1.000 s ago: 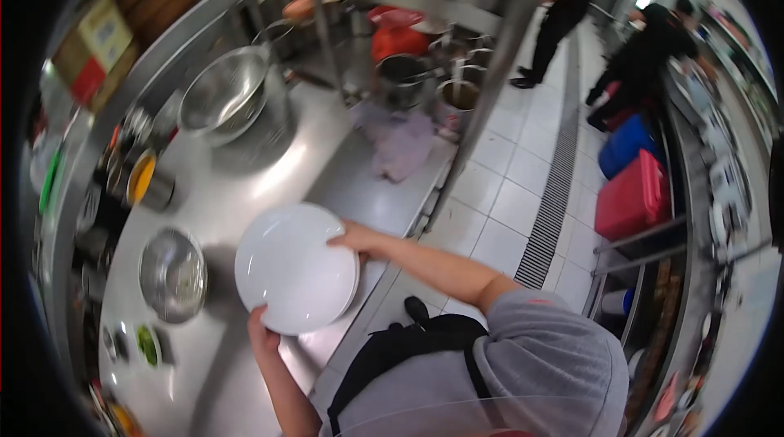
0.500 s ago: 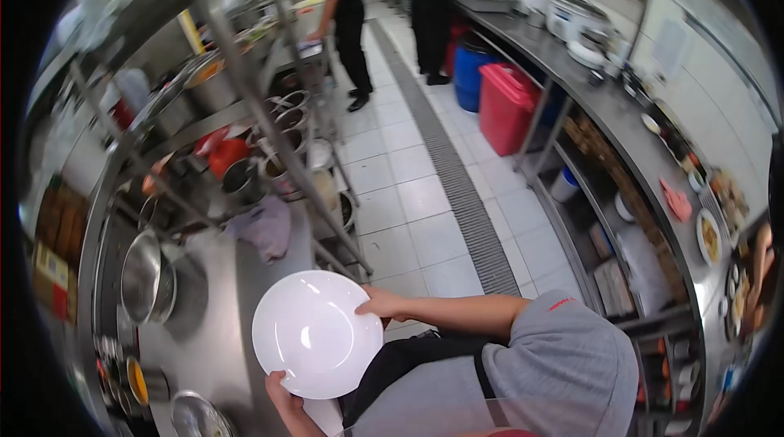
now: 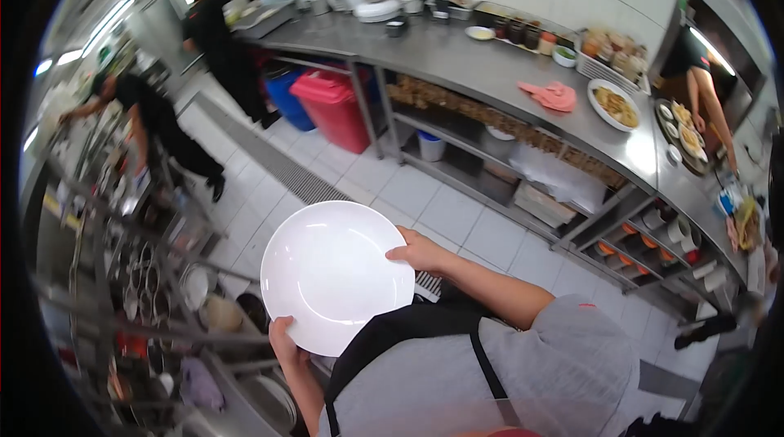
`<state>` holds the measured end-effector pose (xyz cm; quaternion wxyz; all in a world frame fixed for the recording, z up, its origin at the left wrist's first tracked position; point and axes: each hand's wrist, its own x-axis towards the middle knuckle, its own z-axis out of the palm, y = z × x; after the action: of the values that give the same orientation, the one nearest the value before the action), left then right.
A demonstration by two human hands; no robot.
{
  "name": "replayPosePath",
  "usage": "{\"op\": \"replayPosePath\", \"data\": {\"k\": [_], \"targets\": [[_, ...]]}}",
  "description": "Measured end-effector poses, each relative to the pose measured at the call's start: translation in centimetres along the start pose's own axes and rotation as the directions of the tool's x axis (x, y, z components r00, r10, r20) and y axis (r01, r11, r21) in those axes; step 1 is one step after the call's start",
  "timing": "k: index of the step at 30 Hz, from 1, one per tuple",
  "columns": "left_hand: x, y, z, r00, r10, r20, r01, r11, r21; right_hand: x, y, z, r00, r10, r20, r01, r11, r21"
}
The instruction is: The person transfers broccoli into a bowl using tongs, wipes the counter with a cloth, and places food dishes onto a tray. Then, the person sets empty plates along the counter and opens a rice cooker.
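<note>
A large round white plate (image 3: 335,269) is held level in front of my body, with nothing on it. My right hand (image 3: 420,251) grips its right rim, thumb on top and fingers underneath. At the lower left rim, my left hand (image 3: 287,341) holds the plate with its thumb over the edge. Whether more plates are stacked beneath cannot be made out in this view. A black apron (image 3: 408,327) lies close behind the plate's near edge.
A steel counter (image 3: 457,69) carries a pink cloth (image 3: 549,96) and an oval plate of food (image 3: 614,106). Below are a red bin (image 3: 333,109) and a blue barrel (image 3: 286,98). Two people in black stand at left; another person's arms reach over a tray at right.
My view has swung right, from the steel table with bowls toward the opposite counter. Both hands still hold the white plate, which has moved away from the table over the floor.
</note>
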<state>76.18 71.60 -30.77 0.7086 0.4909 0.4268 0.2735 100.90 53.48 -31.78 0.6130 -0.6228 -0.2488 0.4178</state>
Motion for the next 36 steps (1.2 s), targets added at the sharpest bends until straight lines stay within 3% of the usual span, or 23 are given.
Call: {"op": "replayPosePath", "data": {"k": [2,3,7,9,14,17,22,24,26,29,31,34,36], "targets": [[3.6,-0.3,5.4,0.991,0.070,0.115,-0.055,0.990,-0.129,0.9,-0.9,-4.7,0.998,-0.032,-0.058,0.029,0.998,-0.055],[4.8,0.0,8.1,0.984,-0.007,0.178,0.040,0.983,-0.180,1.2,-1.6,-6.8,0.992,-0.049,-0.118,0.046,0.999,-0.028],[10.4,0.2,16.6,0.962,-0.016,0.271,0.076,0.974,-0.215,3.6,-3.7,-13.7,0.973,-0.033,-0.229,0.047,0.997,0.055],[13.8,0.2,19.4,0.922,-0.093,0.376,0.144,0.983,-0.110,5.3,-3.7,-16.3,0.961,0.017,-0.278,0.024,0.989,0.143],[22.7,2.0,25.8,0.905,-0.118,0.409,0.167,0.982,-0.084,12.3,-4.9,-19.9,0.932,0.065,-0.355,0.025,0.970,0.243],[30.6,2.9,28.8,0.874,-0.211,0.438,0.244,0.970,-0.019,19.5,-5.9,-22.7,0.931,0.065,-0.359,0.012,0.978,0.207],[47.8,8.3,36.0,0.867,-0.209,0.453,0.265,0.962,-0.063,36.9,-9.2,-26.3,0.898,0.027,-0.440,0.037,0.990,0.136],[56.2,10.6,39.3,0.802,-0.272,0.532,0.337,0.941,-0.028,43.6,-11.7,-28.3,0.879,0.044,-0.474,0.002,0.996,0.095],[64.9,12.3,42.6,0.720,-0.345,0.602,0.444,0.896,-0.018,50.4,-13.5,-29.9,0.876,0.161,-0.455,-0.082,0.979,0.188],[75.1,14.4,47.5,0.742,-0.294,0.602,0.343,0.939,0.035,58.7,-17.6,-31.0,0.859,0.223,-0.461,-0.130,0.966,0.224],[81.0,14.7,50.2,0.755,-0.298,0.584,0.332,0.942,0.051,65.3,-16.6,-33.7,0.854,0.232,-0.465,-0.136,0.963,0.232],[88.8,15.1,52.6,0.782,-0.313,0.539,0.396,0.918,-0.042,72.6,-17.5,-35.7,0.864,0.243,-0.440,-0.145,0.959,0.245],[91.0,16.4,53.6,0.855,-0.223,0.467,0.296,0.951,-0.087,76.4,-18.4,-36.4,0.873,0.247,-0.420,-0.142,0.953,0.267]]}}
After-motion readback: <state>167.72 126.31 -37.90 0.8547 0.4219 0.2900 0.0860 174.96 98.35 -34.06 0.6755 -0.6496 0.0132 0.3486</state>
